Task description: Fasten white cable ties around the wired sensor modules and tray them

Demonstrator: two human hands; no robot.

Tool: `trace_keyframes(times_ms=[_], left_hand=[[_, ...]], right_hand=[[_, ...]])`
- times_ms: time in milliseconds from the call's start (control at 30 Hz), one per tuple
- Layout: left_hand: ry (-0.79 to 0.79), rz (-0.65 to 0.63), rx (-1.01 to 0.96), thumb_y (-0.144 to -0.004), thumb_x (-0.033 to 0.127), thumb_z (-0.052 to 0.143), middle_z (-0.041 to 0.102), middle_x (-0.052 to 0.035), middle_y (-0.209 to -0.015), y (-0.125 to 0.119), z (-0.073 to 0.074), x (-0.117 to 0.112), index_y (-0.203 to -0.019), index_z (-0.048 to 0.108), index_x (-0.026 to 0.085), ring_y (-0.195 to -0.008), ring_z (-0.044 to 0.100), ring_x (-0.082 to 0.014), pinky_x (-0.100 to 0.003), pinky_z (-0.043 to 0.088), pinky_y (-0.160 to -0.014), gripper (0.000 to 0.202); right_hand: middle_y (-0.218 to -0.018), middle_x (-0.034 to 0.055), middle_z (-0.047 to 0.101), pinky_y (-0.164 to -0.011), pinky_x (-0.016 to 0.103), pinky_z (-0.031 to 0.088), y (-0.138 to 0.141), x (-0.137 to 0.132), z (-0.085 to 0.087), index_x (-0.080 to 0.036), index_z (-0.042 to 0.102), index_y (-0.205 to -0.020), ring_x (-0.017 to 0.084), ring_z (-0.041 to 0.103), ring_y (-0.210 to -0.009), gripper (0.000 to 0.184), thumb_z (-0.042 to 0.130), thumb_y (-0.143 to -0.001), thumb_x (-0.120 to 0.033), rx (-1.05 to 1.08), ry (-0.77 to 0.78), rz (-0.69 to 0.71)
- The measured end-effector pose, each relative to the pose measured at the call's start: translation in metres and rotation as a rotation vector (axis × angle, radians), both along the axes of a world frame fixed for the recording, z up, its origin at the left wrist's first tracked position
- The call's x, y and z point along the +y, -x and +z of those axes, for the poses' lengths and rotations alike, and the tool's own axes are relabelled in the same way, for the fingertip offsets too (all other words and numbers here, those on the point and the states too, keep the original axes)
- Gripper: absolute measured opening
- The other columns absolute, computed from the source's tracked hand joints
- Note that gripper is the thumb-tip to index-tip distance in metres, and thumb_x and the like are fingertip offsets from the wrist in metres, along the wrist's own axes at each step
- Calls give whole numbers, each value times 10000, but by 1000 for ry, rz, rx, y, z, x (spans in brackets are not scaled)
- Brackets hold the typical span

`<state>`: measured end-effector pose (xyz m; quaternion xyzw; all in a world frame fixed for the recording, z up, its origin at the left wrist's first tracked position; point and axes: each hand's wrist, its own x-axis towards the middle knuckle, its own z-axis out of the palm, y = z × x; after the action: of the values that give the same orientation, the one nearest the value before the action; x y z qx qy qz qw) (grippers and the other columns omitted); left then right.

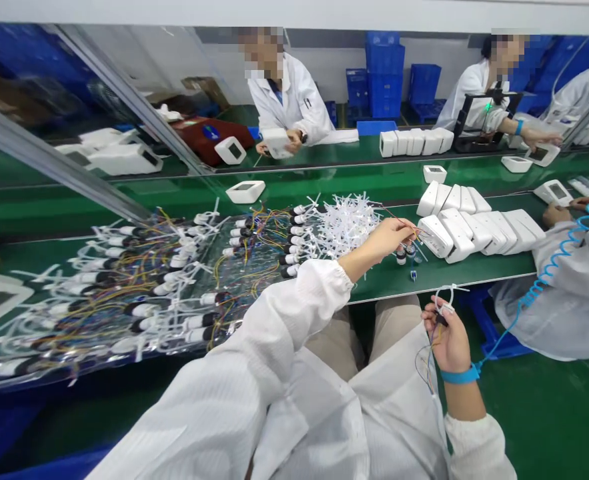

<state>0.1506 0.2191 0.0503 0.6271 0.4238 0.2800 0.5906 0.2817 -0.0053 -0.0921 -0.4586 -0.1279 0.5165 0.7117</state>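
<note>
Left hand (397, 237): fingertips pinched together on thin wires (414, 230), above the desk (381, 285), just beside the white housings (437, 237). Right hand (447, 333): thumb and fingers pinching a black-and-white part (441, 318), held up off the desk near its front edge, own wires dangling. Cable tie (453, 290) on that part: loop looks wide, tail uncut, so probably not finished. Whether it's closed, can't tell.

Small dark parts (401, 256) sit just under the left hand. Further left, loose pile of white ties (347, 223), plenty unused. Then the wired parts (194, 323) on clear plastic: most at far left have ties on, so that share looks done. Middle ones (239, 232) seem tie-free, so likely left over; too cluttered to count. Housings stand in two rows; contents hidden.
</note>
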Motion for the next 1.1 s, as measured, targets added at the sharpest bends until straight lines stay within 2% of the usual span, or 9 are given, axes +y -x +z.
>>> trace_keyframes(times_ms=[200, 300, 367, 433, 633, 767, 933, 1000, 1100], left_hand=[[-81, 23, 58, -1014, 180, 726, 820, -92, -948, -9, -40, 17, -1057, 850, 168, -802, 740, -185, -254, 539, -626, 132], [-259, -15, 138, -962, 164, 760, 852, -110, -1120, 2, -50, 22, -1129, 867, 193, -967, 789, -247, -355, 639, -876, 200], [-390, -13, 203, -919, 151, 791, 829, -130, -1289, 13, -54, 23, -1203, 861, 195, -1175, 777, -304, -432, 599, -1108, 296], [-470, 9, 247, -897, 166, 820, 780, -149, -1420, 28, -57, 22, -1294, 833, 194, -1363, 708, -353, -479, 514, -1248, 398], [-430, 1, 186, -945, 207, 798, 619, -167, -1672, 76, -61, -3, -1548, 669, 224, -1575, 561, -373, -549, 411, -1349, 617], [-263, 34, 11, -1000, 294, 749, 571, -187, -1709, 104, -55, -49, -1635, 558, 251, -1556, 584, -363, -526, 552, -1229, 664], [-309, 22, -142, -1078, 352, 670, 723, -146, -1483, 155, -45, -145, -1533, 637, 306, -1380, 699, -308, -455, 605, -1141, 459], [-361, -25, -112, -1108, 391, 627, 785, -124, -1310, 177, -57, -184, -1415, 714, 314, -1205, 752, -295, -456, 614, -1081, 329], [-421, 1, -3, -1127, 413, 546, 797, -139, -1259, 206, -105, -231, -1357, 734, 288, -1217, 735, -330, -513, 588, -1118, 322]], right_hand=[[-1050, 59, 828, -757, 292, 646, -1, 31, -2, -206, 793, -1190, 213, 815, -972, 432, 922, -847, -436, -25, -22, -91], [-1069, 58, 829, -777, 308, 648, 4, 41, 2, -216, 779, -1206, 211, 812, -964, 431, 895, -869, -459, -11, -31, -43], [-1086, 59, 833, -795, 318, 653, 7, 43, 6, -229, 770, -1203, 215, 815, -979, 410, 864, -886, -471, 23, -39, -4], [-1112, 64, 839, -830, 335, 660, 13, 43, 9, -243, 758, -1200, 227, 820, -1026, 386, 840, -897, -468, 50, -43, 32], [-1261, 87, 830, -978, 410, 656, 39, 36, 22, -276, 724, -1258, 284, 798, -1222, 445, 882, -846, -332, -6, -63, 117], [-1269, 95, 836, -868, 382, 663, 59, 33, 34, -273, 702, -1227, 277, 833, -1107, 451, 911, -828, -282, -60, -30, 140], [-1272, 126, 854, -697, 321, 635, 81, 31, 52, -257, 689, -1126, 257, 853, -931, 402, 953, -835, -339, -142, -6, 271], [-1332, 142, 840, -684, 324, 638, 89, 34, 60, -258, 690, -1099, 267, 854, -934, 394, 966, -848, -386, -204, 7, 382], [-1366, 160, 826, -695, 348, 645, 108, 49, 76, -254, 702, -1054, 298, 849, -978, 367, 942, -884, -473, -333, -10, 587]])
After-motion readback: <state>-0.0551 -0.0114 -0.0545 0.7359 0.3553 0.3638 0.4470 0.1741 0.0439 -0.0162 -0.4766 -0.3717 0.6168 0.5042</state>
